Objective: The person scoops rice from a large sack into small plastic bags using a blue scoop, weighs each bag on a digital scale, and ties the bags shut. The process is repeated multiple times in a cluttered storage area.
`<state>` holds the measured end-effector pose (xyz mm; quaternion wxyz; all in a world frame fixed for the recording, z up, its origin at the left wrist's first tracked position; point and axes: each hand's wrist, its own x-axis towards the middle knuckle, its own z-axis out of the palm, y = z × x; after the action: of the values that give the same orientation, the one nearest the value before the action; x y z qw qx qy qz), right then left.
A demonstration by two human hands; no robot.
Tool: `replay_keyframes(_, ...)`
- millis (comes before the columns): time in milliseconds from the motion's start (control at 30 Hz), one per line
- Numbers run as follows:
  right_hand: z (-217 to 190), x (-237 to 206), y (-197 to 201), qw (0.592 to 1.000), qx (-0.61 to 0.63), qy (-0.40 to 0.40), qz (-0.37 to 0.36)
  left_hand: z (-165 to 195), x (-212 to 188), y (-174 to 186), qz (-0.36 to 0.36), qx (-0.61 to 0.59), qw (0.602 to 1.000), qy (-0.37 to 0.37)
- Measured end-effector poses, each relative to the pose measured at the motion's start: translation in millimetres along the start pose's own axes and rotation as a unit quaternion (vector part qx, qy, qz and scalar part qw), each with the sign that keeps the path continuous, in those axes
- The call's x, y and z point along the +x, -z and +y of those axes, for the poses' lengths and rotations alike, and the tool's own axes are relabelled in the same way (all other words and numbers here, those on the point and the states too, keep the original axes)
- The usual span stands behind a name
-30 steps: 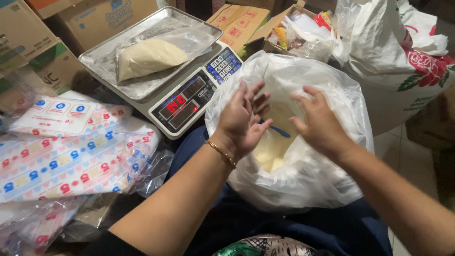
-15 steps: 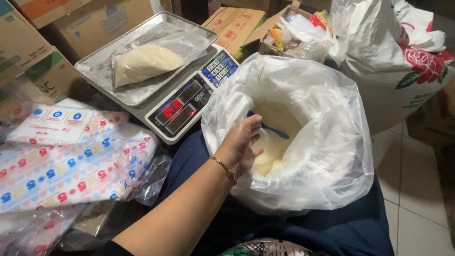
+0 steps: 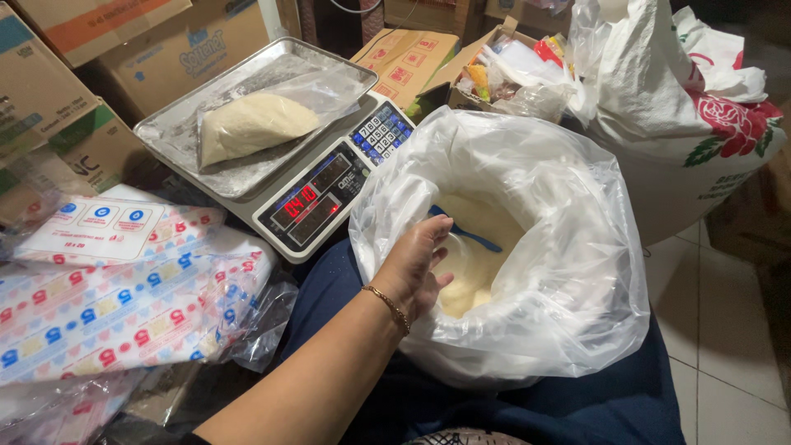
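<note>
Setting: cardboard boxes (image 3: 99, 58) are crowding the far left, and pale floor tiles (image 3: 725, 330) are showing at the near right.
Big bag: a clear plastic bag (image 3: 560, 272) of pale powder (image 3: 478, 272) is sitting at centre, its mouth standing open.
Left hand: the left hand (image 3: 416, 272) is gripping the bag's near-left rim, fingers curling inside, thumb outside; a thin bracelet (image 3: 387, 306) is circling the wrist.
Right hand: out of view.
Scoop: a blue scoop handle (image 3: 465, 235) is lying in the powder, just beside the fingers.
Scale: a digital scale (image 3: 329, 198) is standing left of the bag, its red digits glowing.
Tray: a metal tray (image 3: 165, 136) on the scale is carrying a small filled pouch (image 3: 251, 124).
Near left: patterned packs (image 3: 115, 309) are lying in a stack.
Far right: a white sack (image 3: 684, 124) with a red rose print is leaning behind the bag.
</note>
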<state>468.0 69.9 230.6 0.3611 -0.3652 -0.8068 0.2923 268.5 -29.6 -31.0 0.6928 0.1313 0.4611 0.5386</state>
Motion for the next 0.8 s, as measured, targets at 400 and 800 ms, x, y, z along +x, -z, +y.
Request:
replay_keyframes(400, 19.3, 0.4, -28.8, 1.0, -0.015, -0.004, -0.016, 1.7, -3.9, -0.3, -0.008, -0.002, 1.0, -0.006)
replay_keyframes(800, 104.1, -35.9, -114.7, 0.949, -0.128, -0.185, -0.22, 23.4, 8.3, 10.9, -0.018, 0.167, 0.97, -0.176)
